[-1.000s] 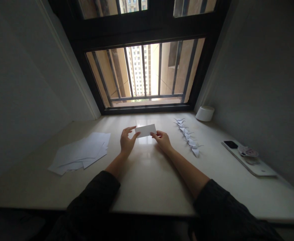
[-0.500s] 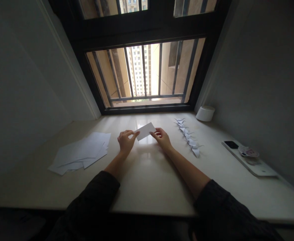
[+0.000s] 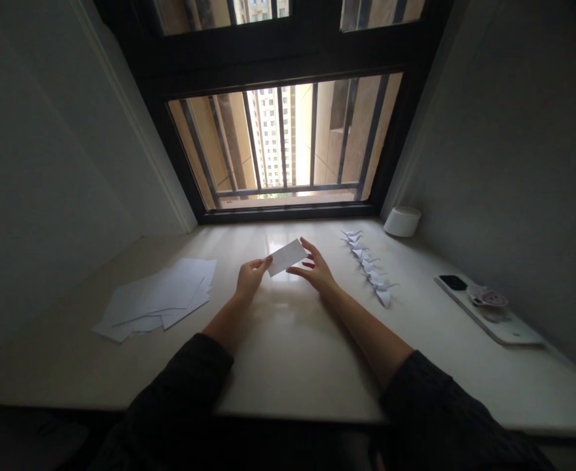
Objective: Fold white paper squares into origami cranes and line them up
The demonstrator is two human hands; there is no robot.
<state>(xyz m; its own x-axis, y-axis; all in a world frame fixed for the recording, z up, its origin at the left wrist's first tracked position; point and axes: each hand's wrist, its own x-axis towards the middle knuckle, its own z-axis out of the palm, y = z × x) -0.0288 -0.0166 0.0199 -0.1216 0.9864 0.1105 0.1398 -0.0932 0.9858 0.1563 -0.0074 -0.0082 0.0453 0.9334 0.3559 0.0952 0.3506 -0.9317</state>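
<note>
A small white rectangle of paper (image 3: 288, 256), which looks folded, is held up at a tilt over the sill. Its left end is pinched between the thumb and fingers of my left hand (image 3: 251, 277). At its right end, my right hand (image 3: 318, 269) has its thumb and fingers spread apart around the paper, not gripping it. Several folded paper cranes (image 3: 368, 267) stand in a row to the right of my right hand. A loose stack of white paper sheets (image 3: 158, 294) lies to the left of my left hand.
The pale windowsill (image 3: 288, 366) carries everything, with its front edge close to me. A phone (image 3: 489, 311) with a round grip lies at the right. Near the window frame (image 3: 288, 214) stands a white cup-like object (image 3: 402, 222).
My right hand has let go of the paper's right end and opened its thumb and fingers. My left hand keeps its pinch; the paper has barely moved.
</note>
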